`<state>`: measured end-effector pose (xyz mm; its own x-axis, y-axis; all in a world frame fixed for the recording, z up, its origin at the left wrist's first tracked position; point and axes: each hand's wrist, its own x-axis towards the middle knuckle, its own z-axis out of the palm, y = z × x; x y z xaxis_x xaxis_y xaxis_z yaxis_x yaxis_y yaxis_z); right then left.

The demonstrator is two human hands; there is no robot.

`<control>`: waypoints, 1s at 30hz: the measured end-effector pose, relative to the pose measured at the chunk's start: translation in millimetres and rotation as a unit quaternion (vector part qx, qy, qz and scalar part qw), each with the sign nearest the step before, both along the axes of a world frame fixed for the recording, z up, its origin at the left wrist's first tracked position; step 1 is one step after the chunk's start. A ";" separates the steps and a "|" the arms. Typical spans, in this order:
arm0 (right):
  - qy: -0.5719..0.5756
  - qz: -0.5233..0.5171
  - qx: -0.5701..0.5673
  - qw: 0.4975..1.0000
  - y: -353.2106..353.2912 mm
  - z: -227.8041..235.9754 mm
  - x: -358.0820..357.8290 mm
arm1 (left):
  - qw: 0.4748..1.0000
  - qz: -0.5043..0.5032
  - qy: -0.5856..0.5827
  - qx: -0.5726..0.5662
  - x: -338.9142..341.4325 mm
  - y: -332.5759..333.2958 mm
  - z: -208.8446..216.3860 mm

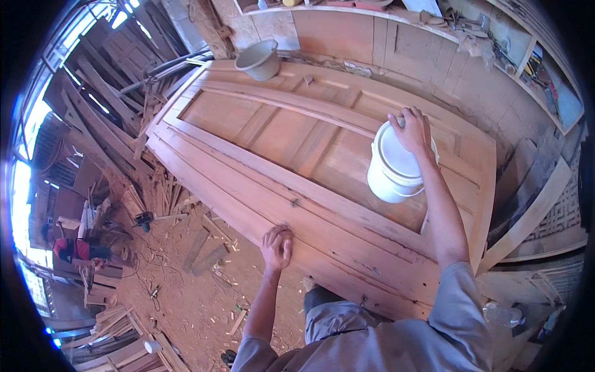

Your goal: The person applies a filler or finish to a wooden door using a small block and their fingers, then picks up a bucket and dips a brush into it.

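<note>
A large wooden door with recessed panels [297,139] lies flat across the work area, with long reddish planks [248,192] along its near side. A white lidded bucket [389,180] with a wire handle stands over the door's right part. My right hand [412,129] is closed on the edge of its lid, fingers bent over the rim. My left hand [276,248] rests on the near plank's edge, fingers loosely bent and holding nothing I can see. What lies under its palm is hidden.
A grey basin [258,60] sits on the door's far end. Shelves [427,25] with tools line the back wall. Scrap wood [105,118] is stacked at left. Shavings, offcuts and a cord lie on the dirt floor [186,266]. Another person [73,249] is low at far left.
</note>
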<state>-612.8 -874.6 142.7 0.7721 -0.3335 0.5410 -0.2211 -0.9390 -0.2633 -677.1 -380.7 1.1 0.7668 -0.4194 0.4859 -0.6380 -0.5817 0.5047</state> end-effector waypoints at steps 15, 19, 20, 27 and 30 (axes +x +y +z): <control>-0.237 -0.278 0.037 0.930 -19.0 27.2 -283.0 | 0.998 -0.049 -0.020 -0.031 4.8 -14.2 1.5; -0.163 -0.325 -0.025 0.931 9.3 -38.9 -306.5 | 0.998 -0.055 -0.029 -0.027 0.7 -9.0 -2.5; -0.174 -0.293 -0.058 0.938 14.8 -45.9 -310.8 | 0.997 -0.061 -0.028 -0.031 1.8 -6.9 -7.4; -0.049 -0.159 -0.072 0.983 49.0 -98.9 -333.2 | 0.993 -0.099 -0.022 -0.052 10.2 2.2 -37.0; -0.121 -0.204 0.099 0.966 81.5 -90.8 -373.8 | 0.993 -0.104 -0.049 0.000 11.1 3.5 -35.7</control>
<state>-986.6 -793.1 52.0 0.4137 -0.6983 0.5841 -0.4714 -0.7132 -0.5188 -666.0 -377.2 -34.6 0.6128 -0.5642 0.5534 -0.7902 -0.4322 0.4344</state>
